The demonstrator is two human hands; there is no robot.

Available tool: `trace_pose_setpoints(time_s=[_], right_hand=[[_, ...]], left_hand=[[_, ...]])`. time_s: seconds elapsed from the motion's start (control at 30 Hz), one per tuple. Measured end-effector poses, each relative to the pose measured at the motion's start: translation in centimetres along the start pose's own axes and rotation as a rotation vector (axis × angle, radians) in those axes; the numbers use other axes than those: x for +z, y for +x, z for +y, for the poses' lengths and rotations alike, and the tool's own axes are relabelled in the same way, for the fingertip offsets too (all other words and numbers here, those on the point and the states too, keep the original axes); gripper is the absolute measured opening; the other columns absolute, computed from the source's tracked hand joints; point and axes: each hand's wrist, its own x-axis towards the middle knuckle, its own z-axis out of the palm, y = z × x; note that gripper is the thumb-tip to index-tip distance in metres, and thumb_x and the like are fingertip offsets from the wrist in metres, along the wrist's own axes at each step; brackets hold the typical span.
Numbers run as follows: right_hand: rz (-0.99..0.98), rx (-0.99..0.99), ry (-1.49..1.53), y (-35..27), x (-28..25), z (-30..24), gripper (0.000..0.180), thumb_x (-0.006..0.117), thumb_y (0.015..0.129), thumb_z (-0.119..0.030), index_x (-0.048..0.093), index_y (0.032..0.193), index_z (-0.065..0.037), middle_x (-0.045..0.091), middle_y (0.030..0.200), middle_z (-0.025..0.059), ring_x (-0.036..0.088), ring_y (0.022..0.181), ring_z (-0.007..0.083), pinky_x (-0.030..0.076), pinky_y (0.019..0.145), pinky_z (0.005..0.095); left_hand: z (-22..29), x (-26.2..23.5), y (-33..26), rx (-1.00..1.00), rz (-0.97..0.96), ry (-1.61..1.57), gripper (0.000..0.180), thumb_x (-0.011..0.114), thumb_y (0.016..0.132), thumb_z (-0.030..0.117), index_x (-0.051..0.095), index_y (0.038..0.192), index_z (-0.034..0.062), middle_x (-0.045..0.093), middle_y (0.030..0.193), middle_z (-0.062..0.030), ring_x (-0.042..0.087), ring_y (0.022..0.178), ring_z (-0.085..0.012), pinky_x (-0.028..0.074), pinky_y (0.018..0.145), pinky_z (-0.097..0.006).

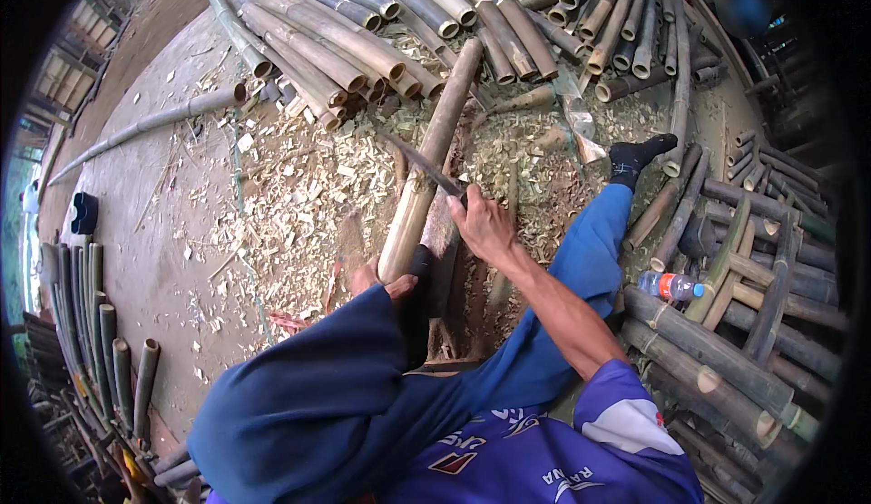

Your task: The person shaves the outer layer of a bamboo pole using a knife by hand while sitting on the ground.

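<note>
Along the floor's (172, 241) left edge, dark tubes (107, 341) are standing close together, their lower parts running out of sight in shadow. Just beyond them a dark box (84, 213) is sitting; its inside is hard to make out. A grey cane (154, 132) is lying toward the far left corner, and pale chips (290, 186) are covering the middle of the floor. Behind the chips, a stack (308, 37) of bamboo is lying along the far edge, its top cut off.

The left hand (366, 281) is closing its grip around the pole's (410, 223) near end; the raised knee (299, 395) is hiding the wrist and much of the palm. The pole is slanting up and away over the chips, its far end overlapping the stack. Whatever is bearing it is mostly hidden.

The knife (426, 166) is crossing the pole; whether its edge is biting in, I cannot tell. The right hand (490, 227) is wrapping its grip around the handle, covering most of it.

Farther right, a socked foot (640, 156) is resting near more bamboo, and a bottle (670, 286) is lying beside a frame (762, 268) of poles.
</note>
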Motion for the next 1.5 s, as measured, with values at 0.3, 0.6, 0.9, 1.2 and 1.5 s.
trace_pose_setpoints(time_s=[0.3,0.6,0.9,1.2,1.5], right_hand=[[-0.158,-0.041,0.007,0.0,-0.8,-2.3,0.039,0.05,0.101,-0.038,0.05,0.097,0.001,0.063,0.062,0.0241,0.069,0.059,0.0376,0.056,0.049,0.0485],[-0.326,-0.055,0.022,-0.1,-1.3,-1.4,0.04,0.041,0.106,-0.041,0.053,0.097,-0.003,0.055,0.058,0.0076,0.054,0.046,0.0193,0.049,0.041,0.0419],[-0.155,-0.362,0.027,-1.9,0.1,-1.6,0.046,0.038,0.105,-0.048,0.047,0.099,-0.003,0.058,0.058,0.0147,0.063,0.052,0.0322,0.051,0.047,0.0472],[-0.078,-0.213,0.069,-2.3,0.0,-1.5,0.041,0.042,0.105,-0.041,0.048,0.096,-0.001,0.064,0.065,0.0222,0.067,0.058,0.0388,0.054,0.052,0.0509],[-0.039,-0.365,0.007,-2.9,1.6,-0.8,0.04,0.051,0.101,-0.042,0.051,0.1,-0.002,0.065,0.079,0.0219,0.067,0.064,0.0373,0.056,0.057,0.0475]], left_hand=[[1.9,-2.0,-1.5,-0.018,-0.048,-0.302,0.07,0.087,0.063,0.037,0.067,0.115,-0.0047,0.072,0.091,-0.0176,0.07,0.081,-0.0269,0.054,0.077,-0.038],[2.7,-2.6,-3.2,-0.179,-0.083,-0.589,0.043,0.084,0.067,0.023,0.067,0.099,-0.0002,0.062,0.07,-0.005,0.055,0.055,-0.0131,0.043,0.051,-0.029],[0.7,-1.6,-2.7,-0.276,-0.219,-0.786,0.039,0.081,0.071,0.02,0.065,0.101,0.0012,0.061,0.067,-0.0045,0.055,0.051,-0.0137,0.041,0.046,-0.029],[2.6,-2.6,-3.3,-0.363,-0.542,-1.19,0.033,0.073,0.083,0.019,0.059,0.107,0.0029,0.063,0.081,-0.0069,0.054,0.052,-0.0165,0.043,0.047,-0.032],[3.5,-3.8,-4.5,-0.349,-0.65,-1.401,0.037,0.072,0.085,0.022,0.056,0.11,0.0,0.061,0.083,-0.0079,0.054,0.056,-0.0157,0.046,0.053,-0.031]])
